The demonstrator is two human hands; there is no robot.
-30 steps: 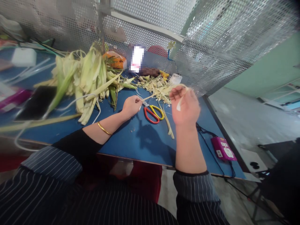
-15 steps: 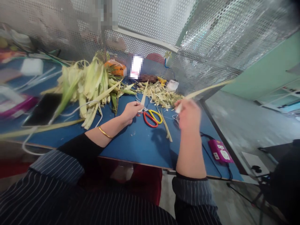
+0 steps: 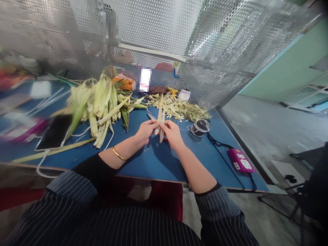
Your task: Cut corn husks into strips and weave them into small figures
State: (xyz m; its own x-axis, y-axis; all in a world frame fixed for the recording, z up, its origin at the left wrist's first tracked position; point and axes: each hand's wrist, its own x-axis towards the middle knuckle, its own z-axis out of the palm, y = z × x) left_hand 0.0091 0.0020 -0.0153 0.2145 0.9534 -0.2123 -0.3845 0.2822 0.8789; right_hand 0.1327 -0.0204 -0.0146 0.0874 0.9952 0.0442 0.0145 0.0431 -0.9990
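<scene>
Husk strips (image 3: 162, 110): two, pale, pointed, raised between your hands over the middle of the blue table (image 3: 159, 171). Left to right, you have: one white box (image 3: 41, 89), blurred; one dark phone (image 3: 55, 131), a white cable (image 3: 46, 160) at its near end; one large husk bundle (image 3: 98, 99), green to cream, beside the phone; one orange packet (image 3: 124, 83), behind the bundle's right side. Your left hand (image 3: 146, 131): thumb and fingers pinched closed on the strips, gold bangle at the wrist. Scissors (image 3: 151, 117): behind and below your hands, partly hidden. Your right hand (image 3: 172, 132): thumb and fingers likewise closed on the strips, near the left fingertips. Husk shreds (image 3: 179, 107): loose heap, beyond your hands. Dark spool (image 3: 200, 127), pale thread looped about it; magenta box (image 3: 241, 160), near the table's right edge.
</scene>
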